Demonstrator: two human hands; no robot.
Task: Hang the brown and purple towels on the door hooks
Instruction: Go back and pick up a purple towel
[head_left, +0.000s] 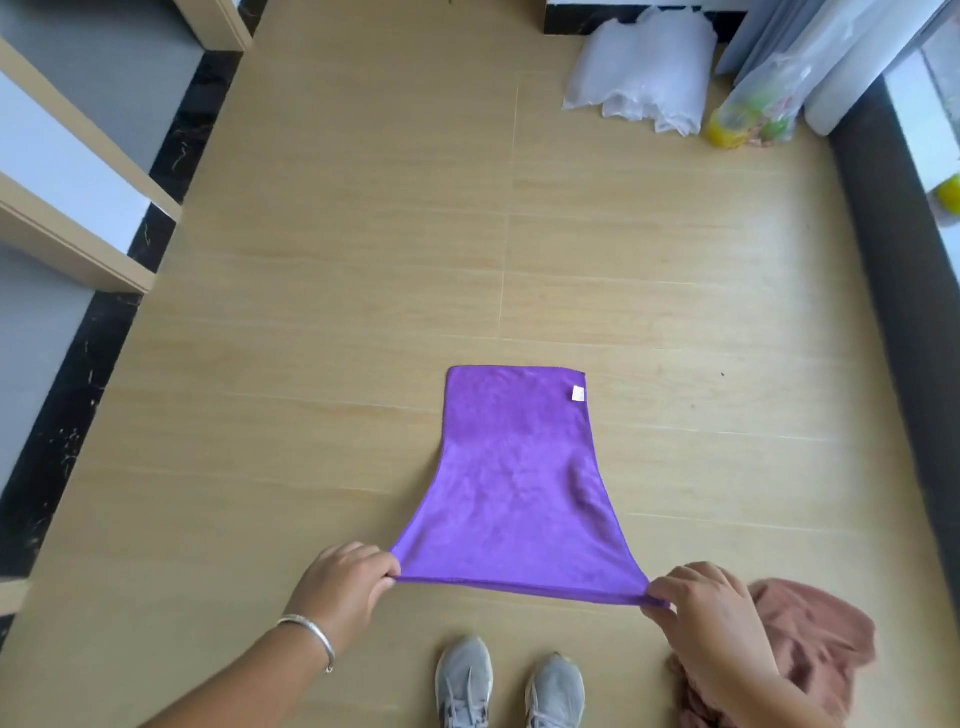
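A person looking down at a pale wood-grain floor (363, 260) held a soft purple microfibre towel (514, 483) stretched out in front of them. The left hand (345, 582) pinched one top corner and the right hand (698, 608) pinched the other, both sets of fingers closed tight on the hem. The edge between the two pinches ran taut and nearly straight; below it the cloth hung flat and appeared to narrow toward a far edge carrying a small white label (577, 394). To do this step well, the judgement was that the person should keep that edge taut and level so a hook could catch it cleanly. A crumpled brown towel (810, 639) hung bunched beneath the right forearm, just beside that pinch. Grey trainers (511, 686) showed below the grip. No door hooks were in view.
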